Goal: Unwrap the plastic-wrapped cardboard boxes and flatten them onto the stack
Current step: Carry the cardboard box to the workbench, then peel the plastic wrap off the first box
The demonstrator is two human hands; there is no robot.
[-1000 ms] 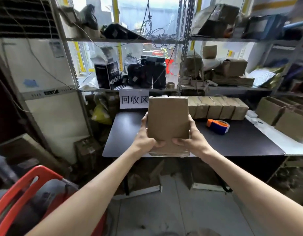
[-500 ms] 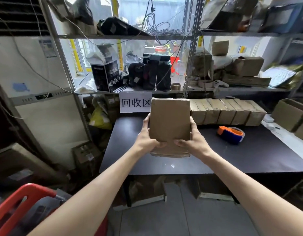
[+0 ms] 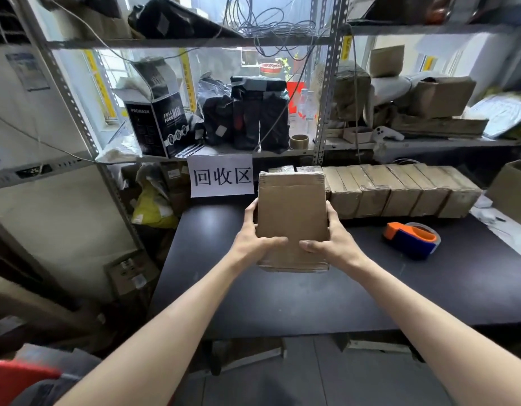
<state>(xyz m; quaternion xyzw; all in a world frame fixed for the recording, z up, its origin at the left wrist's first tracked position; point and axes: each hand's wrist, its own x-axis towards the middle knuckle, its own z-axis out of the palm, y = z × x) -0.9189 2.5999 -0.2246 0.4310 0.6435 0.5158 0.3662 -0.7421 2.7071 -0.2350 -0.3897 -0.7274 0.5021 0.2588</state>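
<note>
The left grip (image 3: 253,238) and the right grip (image 3: 332,241) grasp one plastic-wrapped cardboard bundle (image 3: 293,212) between them. Each clasps one long side, with the thumb laid across the lower front face and the fingers curled round the edge. The two thumbs almost meet at the middle. The bundle stands on end, its broad brown face towards the camera, and glossy wrap shows along its bottom edge. It is held over the black surface (image 3: 282,303), towards the back and left of centre; I cannot tell whether its lower edge touches.

Just behind it and running to the right, a row of wrapped cardboard bundles (image 3: 400,191) stands side by side along the back of the surface. An orange and blue tape dispenser (image 3: 411,238) lies on the surface to the right, in front of the row. A white sign with Chinese characters (image 3: 221,175) hangs from the shelf edge just left of the held bundle. On the metal shelf (image 3: 282,152) above stand a black face-mask box (image 3: 156,127), black wrapped packages (image 3: 253,112) and a tape roll (image 3: 299,141).
</note>
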